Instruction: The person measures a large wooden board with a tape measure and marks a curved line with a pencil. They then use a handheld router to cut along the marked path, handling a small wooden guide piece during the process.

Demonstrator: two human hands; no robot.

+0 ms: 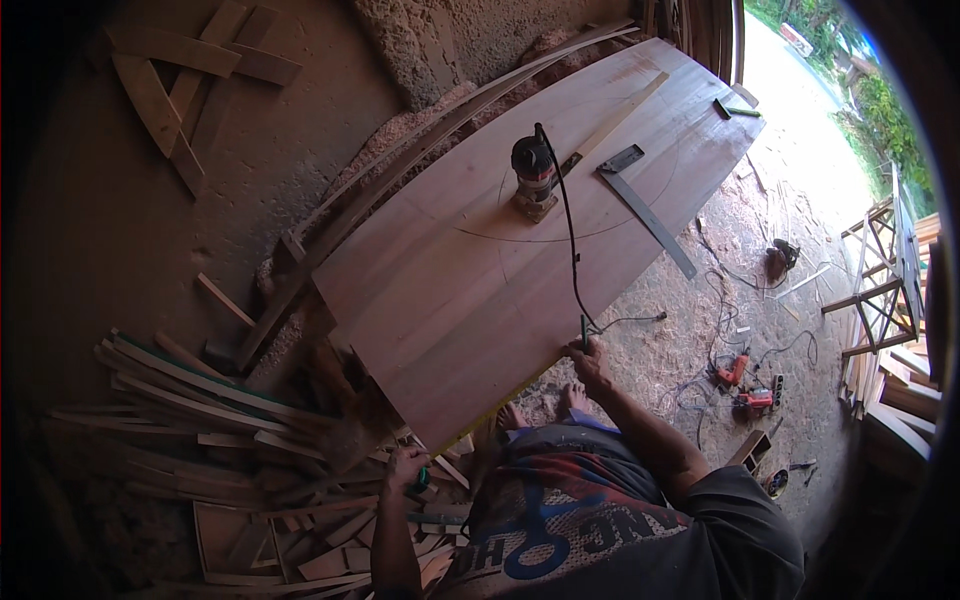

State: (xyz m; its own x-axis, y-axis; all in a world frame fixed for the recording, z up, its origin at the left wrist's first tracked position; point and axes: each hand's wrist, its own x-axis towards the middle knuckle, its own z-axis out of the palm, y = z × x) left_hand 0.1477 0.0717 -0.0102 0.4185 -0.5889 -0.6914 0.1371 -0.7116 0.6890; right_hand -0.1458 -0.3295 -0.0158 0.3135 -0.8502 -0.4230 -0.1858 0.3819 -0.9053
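A large pale wooden panel with curved pencil lines lies before me. Along its near edge runs a yellow tape measure blade. My left hand, closed at the panel's near left corner, grips the green and black tape measure case. My right hand is closed around a slim green pencil at the panel's near edge, beside the blade's far end; its fingers partly hide whether it also pinches the blade. Upright on the panel stands a router, its black cord trailing over the near edge.
A metal square and a wooden strip lie on the panel; a smaller square sits at its far right. Wood strips pile at left. Power tools and cords litter the floor at right, near a wooden frame.
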